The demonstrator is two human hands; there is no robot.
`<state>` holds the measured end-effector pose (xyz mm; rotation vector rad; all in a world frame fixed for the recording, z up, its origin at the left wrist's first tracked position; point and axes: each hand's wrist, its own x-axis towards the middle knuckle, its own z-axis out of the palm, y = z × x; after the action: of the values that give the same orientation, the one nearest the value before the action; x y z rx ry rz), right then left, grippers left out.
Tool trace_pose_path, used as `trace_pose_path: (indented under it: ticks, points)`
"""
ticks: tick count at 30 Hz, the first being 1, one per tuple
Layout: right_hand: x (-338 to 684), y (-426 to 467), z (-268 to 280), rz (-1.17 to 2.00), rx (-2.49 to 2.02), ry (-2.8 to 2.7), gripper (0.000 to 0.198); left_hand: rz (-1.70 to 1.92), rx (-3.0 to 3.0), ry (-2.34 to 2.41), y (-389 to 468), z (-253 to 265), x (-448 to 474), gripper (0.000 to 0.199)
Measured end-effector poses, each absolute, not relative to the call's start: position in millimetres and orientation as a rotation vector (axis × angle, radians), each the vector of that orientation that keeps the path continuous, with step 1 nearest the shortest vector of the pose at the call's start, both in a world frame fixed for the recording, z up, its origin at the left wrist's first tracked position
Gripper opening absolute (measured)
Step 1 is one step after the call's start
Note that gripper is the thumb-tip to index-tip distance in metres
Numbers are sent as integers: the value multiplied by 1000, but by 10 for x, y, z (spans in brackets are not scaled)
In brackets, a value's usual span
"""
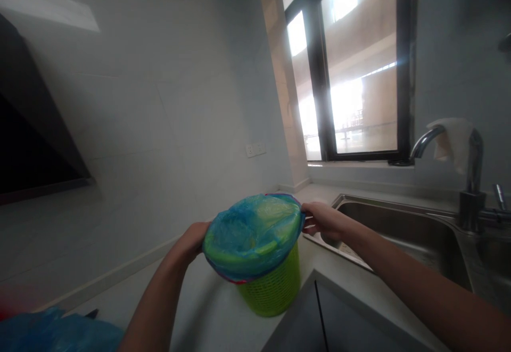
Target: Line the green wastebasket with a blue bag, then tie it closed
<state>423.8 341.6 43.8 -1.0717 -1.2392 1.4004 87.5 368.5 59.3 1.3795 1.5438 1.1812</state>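
A lime-green mesh waste basket [275, 288] stands on the white counter, tilted slightly. A blue plastic bag liner [249, 229] is stretched over its rim and sags inside. My left hand [194, 239] grips the liner at the basket's left rim. My right hand [322, 220] pinches the liner's edge at the right rim, where a red-purple hem shows.
A steel sink [403, 229] lies to the right with a tap [471, 165] draped with a white cloth. A window [351, 64] is behind, a wall socket [255, 149] on the tiles. A dark range hood [32, 144] hangs left; crumpled blue plastic [56, 333] lies bottom left.
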Motion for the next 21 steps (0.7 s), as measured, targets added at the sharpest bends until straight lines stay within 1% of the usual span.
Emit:
trace_pose_path:
  ticks: [2, 4, 6, 8, 11, 14, 18, 21]
  points:
    - [4233, 3399, 447, 1299, -1113, -1318, 18, 1239, 1423, 1595, 3726, 606, 864, 29]
    - [4227, 3388, 450, 1237, -1141, -1353, 24, 1328, 1457, 1656, 3744, 629, 867, 33]
    - [4226, 3382, 451, 1229, -1139, -1334, 27, 1392, 1510, 1711, 3739, 656, 879, 40]
    - [4237, 3375, 459, 1253, -1120, -1316, 27, 1405, 1601, 1758, 3717, 683, 893, 42]
    - [4281, 3347, 504, 1327, -1044, -1333, 25, 1376, 1775, 1780, 3668, 727, 916, 34]
    - [4315, 3288, 590, 1495, -879, -1272, 22, 1334, 1935, 1781, 3605, 778, 963, 28]
    - [4280, 3186, 682, 1725, -628, -1102, 3, 1236, 2043, 1887, 3470, 844, 1080, 25]
    - [4227, 3131, 686, 1727, -546, -1113, 21, 1115, 2099, 2129, 3335, 890, 1167, 23]
